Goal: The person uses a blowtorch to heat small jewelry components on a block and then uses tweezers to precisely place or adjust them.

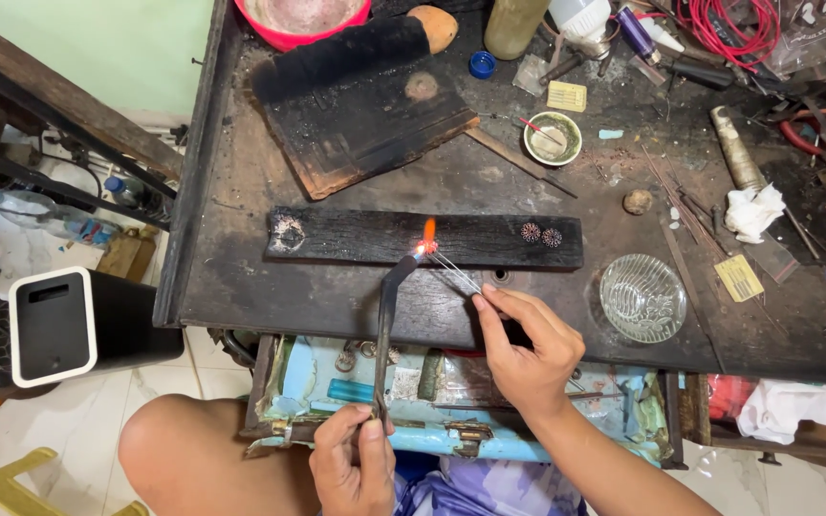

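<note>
1. charred wood marks the landmark: a long blackened board (423, 238) lying across the dark workbench (241, 277).
2. left hand (354, 463), below the board's middle, is closed in a grip round the handle of a bent torch pipe (386, 315), whose tip reaches the board's near edge.
3. right hand (526, 346), just right of that tip, pinches fine tweezers (453, 270) between thumb and fingers; their points meet a small glowing piece (422, 249) on the board, under an orange flame (428, 230).
4. two small round filigree pieces (540, 234) lie on the board's right part, well apart from the flame.
5. a glass dish (642, 297) sits just beyond the board's right end.
6. judged step: heating in hand; the next move calls for steady tweezers.
</note>
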